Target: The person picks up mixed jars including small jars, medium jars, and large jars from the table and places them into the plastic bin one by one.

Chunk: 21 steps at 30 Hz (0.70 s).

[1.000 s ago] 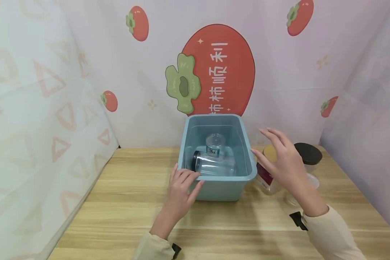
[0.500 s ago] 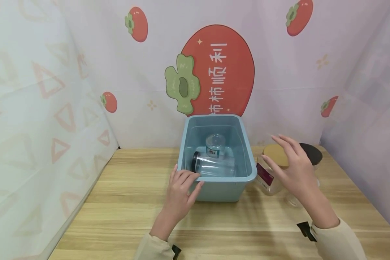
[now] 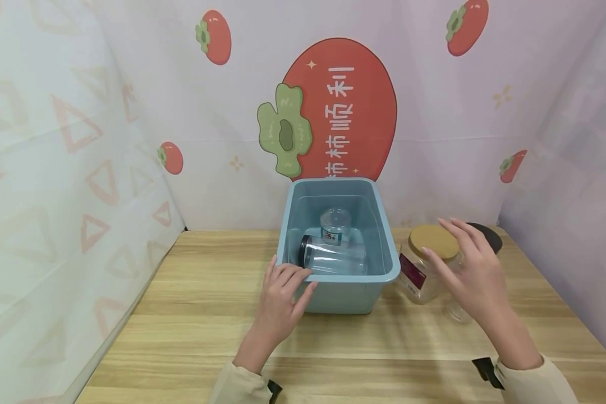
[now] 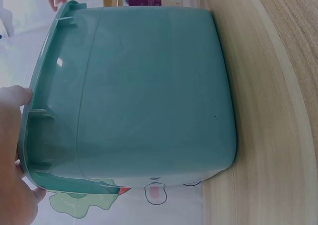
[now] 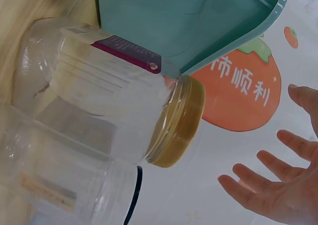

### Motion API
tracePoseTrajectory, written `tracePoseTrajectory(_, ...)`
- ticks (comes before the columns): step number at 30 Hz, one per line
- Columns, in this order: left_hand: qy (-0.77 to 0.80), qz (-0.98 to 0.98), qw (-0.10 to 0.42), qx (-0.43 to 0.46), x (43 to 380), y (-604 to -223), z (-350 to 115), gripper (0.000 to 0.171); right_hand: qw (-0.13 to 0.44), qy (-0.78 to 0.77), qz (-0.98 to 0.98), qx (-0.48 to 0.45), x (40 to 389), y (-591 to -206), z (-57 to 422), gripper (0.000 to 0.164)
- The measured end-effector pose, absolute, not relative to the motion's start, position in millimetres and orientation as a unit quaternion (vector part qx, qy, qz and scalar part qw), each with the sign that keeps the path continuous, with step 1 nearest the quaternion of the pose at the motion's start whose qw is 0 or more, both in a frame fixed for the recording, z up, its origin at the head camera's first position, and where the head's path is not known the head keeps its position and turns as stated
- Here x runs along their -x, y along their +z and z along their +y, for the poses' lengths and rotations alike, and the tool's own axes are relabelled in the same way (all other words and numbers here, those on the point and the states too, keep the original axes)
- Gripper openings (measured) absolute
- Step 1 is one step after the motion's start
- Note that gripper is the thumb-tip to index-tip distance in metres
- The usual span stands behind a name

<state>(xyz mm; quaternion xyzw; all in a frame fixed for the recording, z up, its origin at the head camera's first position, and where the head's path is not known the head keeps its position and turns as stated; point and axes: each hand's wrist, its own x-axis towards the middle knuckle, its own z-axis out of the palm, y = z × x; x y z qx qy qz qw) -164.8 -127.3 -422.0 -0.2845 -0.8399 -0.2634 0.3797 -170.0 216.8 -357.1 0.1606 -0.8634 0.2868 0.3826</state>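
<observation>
My left hand [image 3: 281,303] holds the near left corner of a light blue plastic bin [image 3: 340,295], fingers over the rim and thumb on the outer side. Inside the bin, a clear jar with a black lid [image 3: 333,256] lies on its side. Behind it stands a smaller clear jar [image 3: 335,223] with a green label. My right hand [image 3: 477,278], fingers spread, hovers beside a gold-lidded clear jar [image 5: 109,96] with a maroon label. The right wrist view shows a gap between fingertips and lid. A black lid [image 3: 486,235] shows partly behind the right hand.
The bin stands on a wooden table [image 3: 202,314] against a persimmon-print cloth [image 3: 222,112]. The gold-lidded jar is close to the bin's right side. Below the right hand, part of another clear container [image 3: 457,310] is visible.
My right hand has moved rightward and slightly down, away from the bin's right rim to the gold-lidded jar, exposing more of its lid. My left hand stays on the bin.
</observation>
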Motion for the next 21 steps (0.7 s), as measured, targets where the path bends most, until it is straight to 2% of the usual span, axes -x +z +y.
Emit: tracePoseTrajectory(21,-0.267,-0.841,0.375,0.284,166.0,-422.1,-127.4,0.026,0.380,0.294,-0.868,-0.127,158.8,-380.4,235.7,0.061)
